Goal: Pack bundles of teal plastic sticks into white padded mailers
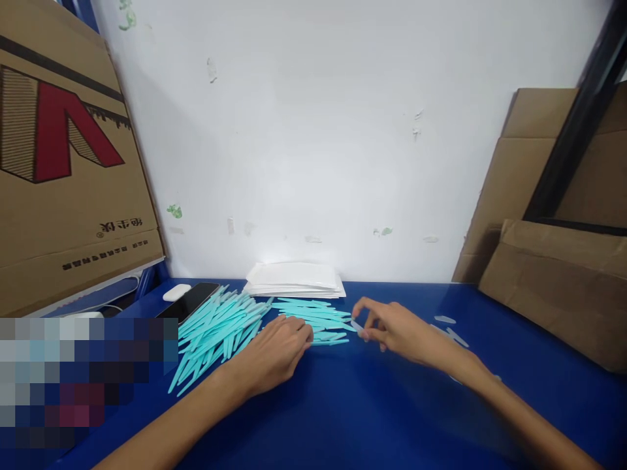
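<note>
Several slim turquoise sticks lie roughly side by side at the middle of the blue table. My left hand rests over their left part, fingers curled and pressed together; what is under its fingertips is hidden. Between thumb and forefinger, my right hand pinches a small translucent cap at the right tips of the sticks. A larger heap of turquoise sticks lies crisscrossed to the left of my left hand. More translucent caps are scattered beyond my right wrist, some partly covered by the forearm.
A stack of white paper lies against the wall. A dark phone and a white case sit behind the left heap. Cardboard boxes stand at left and right on the blue table. The lower left is pixelated.
</note>
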Action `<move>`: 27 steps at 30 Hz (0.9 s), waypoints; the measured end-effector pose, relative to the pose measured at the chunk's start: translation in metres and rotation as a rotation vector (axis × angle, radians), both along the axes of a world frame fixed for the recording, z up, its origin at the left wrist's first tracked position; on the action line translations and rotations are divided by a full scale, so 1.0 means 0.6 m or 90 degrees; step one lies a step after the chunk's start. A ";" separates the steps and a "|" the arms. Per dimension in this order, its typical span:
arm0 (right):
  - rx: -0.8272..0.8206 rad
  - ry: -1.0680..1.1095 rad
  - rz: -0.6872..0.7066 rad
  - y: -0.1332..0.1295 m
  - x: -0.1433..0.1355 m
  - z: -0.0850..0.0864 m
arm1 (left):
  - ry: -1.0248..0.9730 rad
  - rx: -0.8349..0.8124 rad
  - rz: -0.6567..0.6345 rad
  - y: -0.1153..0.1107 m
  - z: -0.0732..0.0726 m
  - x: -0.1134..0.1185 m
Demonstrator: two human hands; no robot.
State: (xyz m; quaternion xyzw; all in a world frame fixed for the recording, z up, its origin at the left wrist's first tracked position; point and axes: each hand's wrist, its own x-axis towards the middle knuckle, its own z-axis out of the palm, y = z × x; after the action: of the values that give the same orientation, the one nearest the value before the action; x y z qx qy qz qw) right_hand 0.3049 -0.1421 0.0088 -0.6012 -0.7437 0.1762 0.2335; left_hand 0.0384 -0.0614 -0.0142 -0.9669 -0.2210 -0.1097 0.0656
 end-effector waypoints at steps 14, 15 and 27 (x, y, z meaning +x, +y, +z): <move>0.181 -0.126 -0.054 0.016 -0.017 -0.014 | -0.099 -0.095 0.068 0.004 0.009 -0.008; 0.183 -0.128 -0.059 0.017 -0.016 -0.015 | -0.106 -0.102 0.071 0.003 0.009 -0.008; 0.229 -0.084 -0.060 0.018 -0.017 -0.016 | -0.125 -0.116 0.041 0.004 0.009 -0.009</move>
State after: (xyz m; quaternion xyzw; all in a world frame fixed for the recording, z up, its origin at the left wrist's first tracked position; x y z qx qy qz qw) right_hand 0.2950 -0.1315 -0.0009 -0.5945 -0.7477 -0.0108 0.2958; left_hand 0.0331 -0.0589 -0.0089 -0.9459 -0.2661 -0.1812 -0.0412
